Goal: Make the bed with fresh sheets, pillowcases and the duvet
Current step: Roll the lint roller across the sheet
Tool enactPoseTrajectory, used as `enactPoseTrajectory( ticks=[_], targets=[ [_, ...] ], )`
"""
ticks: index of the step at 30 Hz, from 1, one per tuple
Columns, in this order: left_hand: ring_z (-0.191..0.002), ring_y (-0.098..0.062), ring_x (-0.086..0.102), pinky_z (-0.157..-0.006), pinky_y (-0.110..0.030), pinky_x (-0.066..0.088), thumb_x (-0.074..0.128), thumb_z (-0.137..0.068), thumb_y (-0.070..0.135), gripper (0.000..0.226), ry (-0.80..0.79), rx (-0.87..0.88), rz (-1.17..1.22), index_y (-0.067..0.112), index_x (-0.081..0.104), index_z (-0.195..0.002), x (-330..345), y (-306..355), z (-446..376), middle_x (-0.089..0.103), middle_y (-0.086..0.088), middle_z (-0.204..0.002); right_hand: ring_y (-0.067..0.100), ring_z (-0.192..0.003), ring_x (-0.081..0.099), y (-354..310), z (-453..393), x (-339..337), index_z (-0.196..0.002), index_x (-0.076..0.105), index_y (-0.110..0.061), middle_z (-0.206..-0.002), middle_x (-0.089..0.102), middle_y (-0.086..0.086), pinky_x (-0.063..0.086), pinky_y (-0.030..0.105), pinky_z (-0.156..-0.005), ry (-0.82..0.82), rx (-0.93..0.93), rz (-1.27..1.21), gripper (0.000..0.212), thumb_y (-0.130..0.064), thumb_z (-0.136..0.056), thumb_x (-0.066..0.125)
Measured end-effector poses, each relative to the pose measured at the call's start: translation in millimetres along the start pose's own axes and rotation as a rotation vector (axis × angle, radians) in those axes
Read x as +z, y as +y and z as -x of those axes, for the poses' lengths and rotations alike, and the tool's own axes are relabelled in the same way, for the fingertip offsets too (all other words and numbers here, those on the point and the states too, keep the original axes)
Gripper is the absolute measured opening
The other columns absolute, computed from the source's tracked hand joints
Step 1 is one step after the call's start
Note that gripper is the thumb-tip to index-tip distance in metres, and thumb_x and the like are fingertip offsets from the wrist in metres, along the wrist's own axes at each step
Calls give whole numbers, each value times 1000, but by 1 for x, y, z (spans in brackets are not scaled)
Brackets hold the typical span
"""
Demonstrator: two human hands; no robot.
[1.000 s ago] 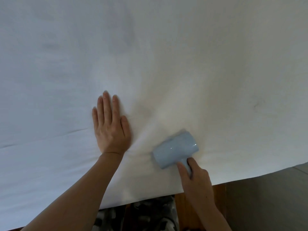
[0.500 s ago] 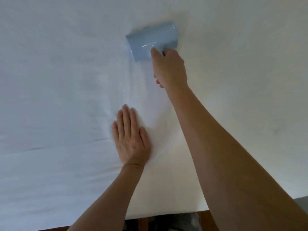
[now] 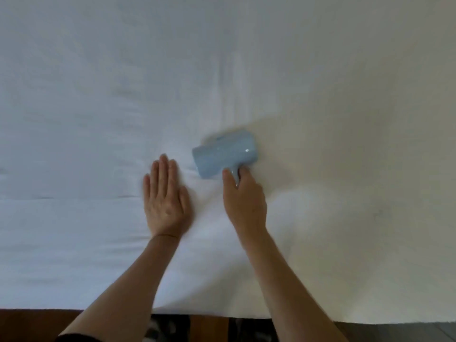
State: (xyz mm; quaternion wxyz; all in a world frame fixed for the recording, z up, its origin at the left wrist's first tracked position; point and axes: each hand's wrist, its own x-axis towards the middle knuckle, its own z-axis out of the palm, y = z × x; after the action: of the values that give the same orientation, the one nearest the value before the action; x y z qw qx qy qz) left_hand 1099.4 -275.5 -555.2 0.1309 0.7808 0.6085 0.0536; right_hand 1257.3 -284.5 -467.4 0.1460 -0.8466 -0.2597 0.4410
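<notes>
A white sheet (image 3: pixel 98 107) covers the whole bed and fills most of the head view. My left hand (image 3: pixel 166 198) lies flat on it, palm down, fingers together and pointing away from me. Just to its right, my right hand (image 3: pixel 244 201) grips the short handle of a light blue lint roller (image 3: pixel 224 154), whose barrel rests on the sheet. The roller is slightly blurred. A faint vertical crease runs up the sheet above the roller.
The near edge of the bed crosses the bottom of the view. Below it shows a dark wooden bed frame (image 3: pixel 29 322), a patterned dark and white patch (image 3: pixel 162 328) between my arms, and grey floor (image 3: pixel 407 333) at the lower right.
Half a second ago my right arm was stretched far up the sheet with the roller. It has drawn back toward me, so the roller now sits beside my left hand, which stays pressed flat.
</notes>
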Motion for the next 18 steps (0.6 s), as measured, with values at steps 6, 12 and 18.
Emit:
enactPoseTrajectory(
  ticks=[6, 12, 18],
  targets=[
    [-144, -30, 24, -119, -41, 13, 28, -97, 23, 54, 29, 3, -65, 2, 32, -147, -8, 7, 3, 27, -17, -155, 25, -76, 58, 68, 49, -50, -95, 53, -15, -78, 61, 3, 43, 34, -65, -221, -7, 100, 36, -47, -96, 38],
    [-147, -30, 15, -118, -33, -2, 29, -97, 32, 60, 32, -147, -55, 3, 25, -150, -7, 40, 5, 19, -15, -158, 5, -48, 43, 167, 68, -145, -83, 44, -26, -55, 45, -7, 27, 19, -43, -125, -130, 192, 26, -49, -94, 43],
    [-144, -35, 19, -120, -40, 2, 27, -102, 32, 57, 74, 73, 19, -5, 30, -145, 8, 117, 34, 25, -26, -153, 12, -47, 54, 273, 91, -211, -65, 50, -20, -52, 58, 4, 39, 25, -49, 5, 140, 18, 29, -22, -93, 57]
  ],
)
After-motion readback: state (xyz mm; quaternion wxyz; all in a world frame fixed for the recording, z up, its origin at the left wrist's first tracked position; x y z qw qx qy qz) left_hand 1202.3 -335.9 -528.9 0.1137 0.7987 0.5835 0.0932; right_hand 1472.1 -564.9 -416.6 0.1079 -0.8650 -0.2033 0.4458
